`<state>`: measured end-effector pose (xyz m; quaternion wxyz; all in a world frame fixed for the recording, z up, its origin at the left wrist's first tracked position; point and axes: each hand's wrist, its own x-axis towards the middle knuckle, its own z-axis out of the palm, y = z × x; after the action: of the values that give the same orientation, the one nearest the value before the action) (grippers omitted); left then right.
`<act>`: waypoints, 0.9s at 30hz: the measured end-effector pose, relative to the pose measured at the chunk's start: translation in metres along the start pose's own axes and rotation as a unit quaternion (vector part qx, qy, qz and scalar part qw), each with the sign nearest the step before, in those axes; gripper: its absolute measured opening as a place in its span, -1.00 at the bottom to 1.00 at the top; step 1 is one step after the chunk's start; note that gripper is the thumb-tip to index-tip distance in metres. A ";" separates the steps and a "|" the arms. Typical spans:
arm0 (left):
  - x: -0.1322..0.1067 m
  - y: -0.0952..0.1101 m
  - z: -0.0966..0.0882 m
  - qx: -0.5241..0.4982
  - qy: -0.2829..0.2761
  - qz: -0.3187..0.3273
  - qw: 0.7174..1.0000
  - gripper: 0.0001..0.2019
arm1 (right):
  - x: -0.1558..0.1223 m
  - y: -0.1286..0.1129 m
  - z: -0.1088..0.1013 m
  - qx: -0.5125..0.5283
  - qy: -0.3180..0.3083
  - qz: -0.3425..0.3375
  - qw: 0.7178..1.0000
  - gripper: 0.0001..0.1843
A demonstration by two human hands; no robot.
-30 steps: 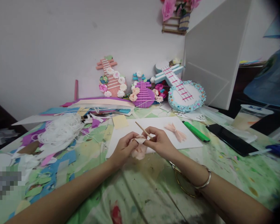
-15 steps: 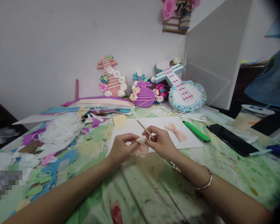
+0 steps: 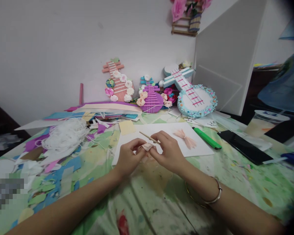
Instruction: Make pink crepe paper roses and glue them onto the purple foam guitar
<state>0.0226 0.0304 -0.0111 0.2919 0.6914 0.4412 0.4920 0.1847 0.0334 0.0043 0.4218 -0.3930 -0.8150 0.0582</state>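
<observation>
Between my two hands is a small piece of pale peach crepe paper (image 3: pixel 147 147), pinched at its edges. My left hand (image 3: pixel 129 155) is closed on its left side, thumb and fingers pressed together. My right hand (image 3: pixel 168 151) grips the right side and also keeps a thin wooden stick (image 3: pixel 147 135) in its fingers, pointing up to the left. The lower part of the paper is mostly hidden by my fingers. Both hands are over the near edge of a white sheet (image 3: pixel 156 129). To the right on that sheet lies a peach paper bundle (image 3: pixel 185 138), tied at its middle.
A green craft knife (image 3: pixel 207 138), a black phone (image 3: pixel 243 147) and a lidded plastic cup (image 3: pixel 266 125) are to the right. White string (image 3: pixel 65 133) and paper scraps (image 3: pixel 51 182) cover the left. Decorated paper instruments (image 3: pixel 197 99) lean against the wall behind.
The stick has tilted to lie flatter and shifted slightly left. My right fingers have come over the paper, which is now folded more compactly between both hands.
</observation>
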 end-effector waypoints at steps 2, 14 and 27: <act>-0.001 -0.001 0.000 0.002 -0.005 0.002 1.000 -0.84 | 0.001 0.001 0.000 -0.001 -0.012 0.006 1.000 -0.92; 0.001 0.001 0.002 -0.088 -0.040 -0.066 0.993 -0.87 | -0.006 -0.001 0.002 -0.179 -0.043 -0.071 0.980 -0.86; 0.005 -0.009 0.007 -0.258 -0.043 -0.128 0.957 -0.54 | -0.002 -0.001 -0.002 -0.101 -0.053 -0.012 0.993 -0.86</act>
<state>0.0275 0.0392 -0.0188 0.5395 0.5506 0.3711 0.5178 0.1863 0.0306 0.0045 0.3370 -0.4204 -0.8424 -0.0090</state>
